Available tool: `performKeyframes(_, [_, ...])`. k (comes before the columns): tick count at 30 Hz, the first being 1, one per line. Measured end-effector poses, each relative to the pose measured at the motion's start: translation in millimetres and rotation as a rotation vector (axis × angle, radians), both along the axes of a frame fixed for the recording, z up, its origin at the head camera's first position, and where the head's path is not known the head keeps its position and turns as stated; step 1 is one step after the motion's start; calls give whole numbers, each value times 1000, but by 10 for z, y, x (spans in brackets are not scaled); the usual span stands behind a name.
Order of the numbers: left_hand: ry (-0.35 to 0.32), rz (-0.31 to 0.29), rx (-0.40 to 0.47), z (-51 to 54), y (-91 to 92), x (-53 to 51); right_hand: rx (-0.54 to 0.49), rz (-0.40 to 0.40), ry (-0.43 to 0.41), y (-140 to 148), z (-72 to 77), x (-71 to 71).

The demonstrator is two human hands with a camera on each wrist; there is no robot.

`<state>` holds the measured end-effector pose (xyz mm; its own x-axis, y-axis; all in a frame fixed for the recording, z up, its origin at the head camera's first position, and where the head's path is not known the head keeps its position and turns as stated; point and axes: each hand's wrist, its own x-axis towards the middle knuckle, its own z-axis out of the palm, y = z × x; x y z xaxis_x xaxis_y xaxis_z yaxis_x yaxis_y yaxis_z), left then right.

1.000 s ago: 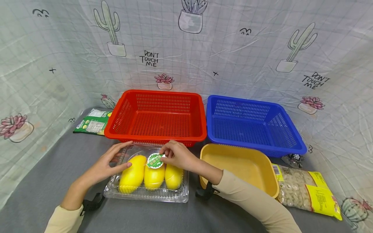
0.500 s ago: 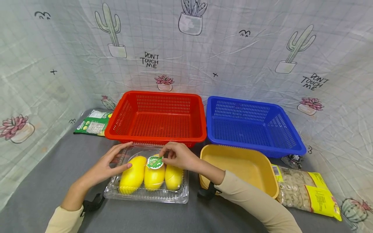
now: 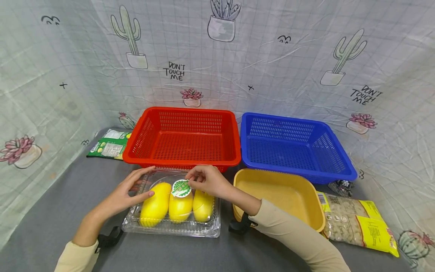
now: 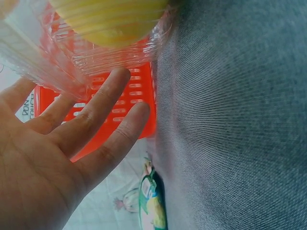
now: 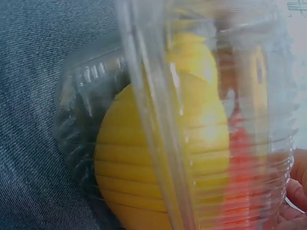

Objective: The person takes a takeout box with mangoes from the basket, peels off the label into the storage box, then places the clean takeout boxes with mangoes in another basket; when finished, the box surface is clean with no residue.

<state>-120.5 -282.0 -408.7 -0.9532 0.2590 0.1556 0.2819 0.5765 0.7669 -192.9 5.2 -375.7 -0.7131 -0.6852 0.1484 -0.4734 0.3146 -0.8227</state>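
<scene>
- A clear plastic box is standing on the grey bench, just in front of the red basket, with three yellow fruits showing through its lid.
- A round green-and-white sticker is sitting on the lid, over the middle fruit.
- The right hand is hanging over the box with curled fingers, thumb and forefinger standing narrow at the sticker's upper right edge; whether they are pinching that edge, I cannot tell.
- The left hand is resting at the box's left end, its fingers spreading wide along the side and its thumb lying over the lid.
- The step in hand is apparently working the sticker's edge, with the left hand steadying the box.
- The next move is probably calling for a firm nip on that edge and a low, slow pull, since the thin lid is likely to flex.
- The box's far edge is lying close against the red basket, leaving little room that way; contact is not clear.
- The yellow tub is sitting to the right, a strip of bench separating it from the box, and the right forearm is crossing its near corner.
- More open bench is stretching to the left and along the near side.
</scene>
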Motion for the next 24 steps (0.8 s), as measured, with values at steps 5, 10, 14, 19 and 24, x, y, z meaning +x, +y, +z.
performKeyframes(5, [0, -2, 2, 0, 0, 2, -12, -17, -59, 3, 23, 7])
performKeyframes(10, [2, -9, 4, -2, -7, 2, -52, -10, -144, 23, 57, 14])
performKeyframes(14, [10, -11, 5, -10, -18, -1, -83, 9, -195, 42, 72, 19])
performKeyframes(19, [10, -13, 6, -14, -20, -4, -81, 10, -238, 66, 91, 25])
performKeyframes(24, [6, -23, 10, -16, -13, -11, -101, 13, -290, 107, 109, 34])
